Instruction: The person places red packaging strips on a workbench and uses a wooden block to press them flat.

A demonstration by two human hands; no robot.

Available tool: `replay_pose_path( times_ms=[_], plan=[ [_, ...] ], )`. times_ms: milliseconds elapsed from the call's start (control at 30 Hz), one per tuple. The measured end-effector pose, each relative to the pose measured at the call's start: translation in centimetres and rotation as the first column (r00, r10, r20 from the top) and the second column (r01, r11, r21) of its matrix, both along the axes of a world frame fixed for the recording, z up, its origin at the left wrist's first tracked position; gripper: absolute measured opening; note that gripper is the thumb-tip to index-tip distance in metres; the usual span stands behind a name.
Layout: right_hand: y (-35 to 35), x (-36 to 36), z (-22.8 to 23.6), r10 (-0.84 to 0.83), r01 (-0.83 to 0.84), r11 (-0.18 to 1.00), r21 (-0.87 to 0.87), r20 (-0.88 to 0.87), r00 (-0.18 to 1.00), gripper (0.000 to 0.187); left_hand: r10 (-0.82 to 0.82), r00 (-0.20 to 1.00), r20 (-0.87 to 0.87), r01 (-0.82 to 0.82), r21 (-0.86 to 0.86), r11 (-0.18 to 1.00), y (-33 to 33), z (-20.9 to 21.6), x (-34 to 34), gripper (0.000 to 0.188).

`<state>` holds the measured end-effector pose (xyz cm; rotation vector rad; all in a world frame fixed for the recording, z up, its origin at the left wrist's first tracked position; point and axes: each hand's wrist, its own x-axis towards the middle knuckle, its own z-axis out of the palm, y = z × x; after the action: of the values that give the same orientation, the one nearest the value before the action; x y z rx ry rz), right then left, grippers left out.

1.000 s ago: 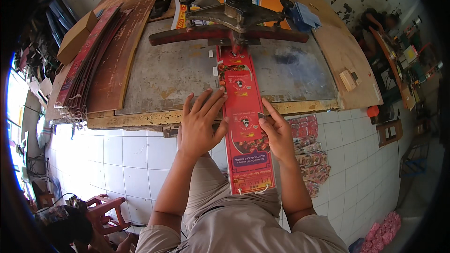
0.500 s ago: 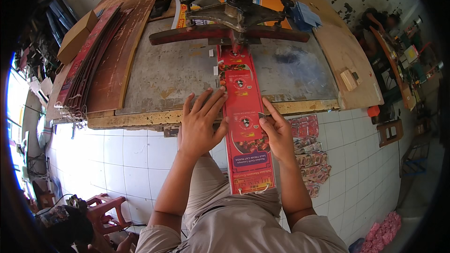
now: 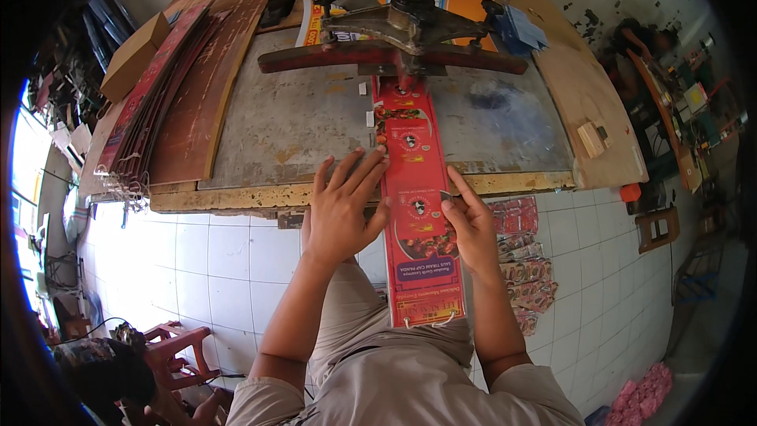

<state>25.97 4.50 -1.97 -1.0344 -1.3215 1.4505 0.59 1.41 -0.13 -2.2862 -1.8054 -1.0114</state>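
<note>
L hand point(image 3: 341, 213) is palm-down by the left edge of the strip point(image 3: 416, 177), fingers spread apart & not closed on anything; its fingertips & thumb tip are right at that edge. R hand point(image 3: 473, 229) is at the right edge, thumb lapping onto the strip, index finger pointing up alongside. Can't tell if it's pinching, as its other fingers are mostly hidden.

The strip (long, red, food pics on it) runs from under the machine point(image 3: 414, 24), across the grey plate point(image 3: 284, 118), past the table edge point(image 3: 315, 196) & down twd the person's lap. White cord point(image 3: 430, 321) is looped thru its near end. Can't see whether the machine's foot touches the far end.

Two white bits point(image 3: 370, 119) sit on the plate, just left of the strip. Further left, a stack point(image 3: 162, 87) of similar strips lies w/ a brown box point(image 3: 136, 57) next to it. Wood block point(image 3: 590, 136) on the right side of the table, blue stuff point(image 3: 527, 28) behind. On the tiled floor: red stool point(image 3: 180, 355) at left, printed pieces point(image 3: 524, 268) in a row at right, pink bundle point(image 3: 643, 393) in the lower right corner.
</note>
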Motion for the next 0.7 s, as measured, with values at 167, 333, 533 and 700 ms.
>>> replay_pose_path(
  times_ms=[167, 333, 533, 700],
  plan=[
    [-0.1, 0.5, -0.3, 0.001, -0.002, 1.0, 0.019, 0.024, 1.0, 0.064, -0.007, 1.0, 0.003, 0.007, 0.002, 1.0, 0.0, 0.0, 0.2, 0.059],
    [0.2, 1.5, 2.9, -0.001, 0.006, 1.0, -0.022, 0.206, 0.979, 0.054, -0.005, 1.0, -0.001, 0.005, -0.015, 1.0, -0.2, -0.1, -0.2, 0.061],
    [12.2, 16.3, 2.0, -0.741, 0.302, 0.636, 0.711, 0.453, 0.495, 0.039, -0.033, 0.999, -0.004, 0.033, -0.001, 0.999, -0.2, -0.3, -0.4, 0.062],
    [18.6, 27.2, 3.0, -0.886, -0.098, 0.461, 0.882, 0.464, 0.012, 0.042, -0.031, 1.0, 0.004, 0.031, 0.016, 0.999, -0.2, -0.2, -0.1, 0.059]
  ],
)
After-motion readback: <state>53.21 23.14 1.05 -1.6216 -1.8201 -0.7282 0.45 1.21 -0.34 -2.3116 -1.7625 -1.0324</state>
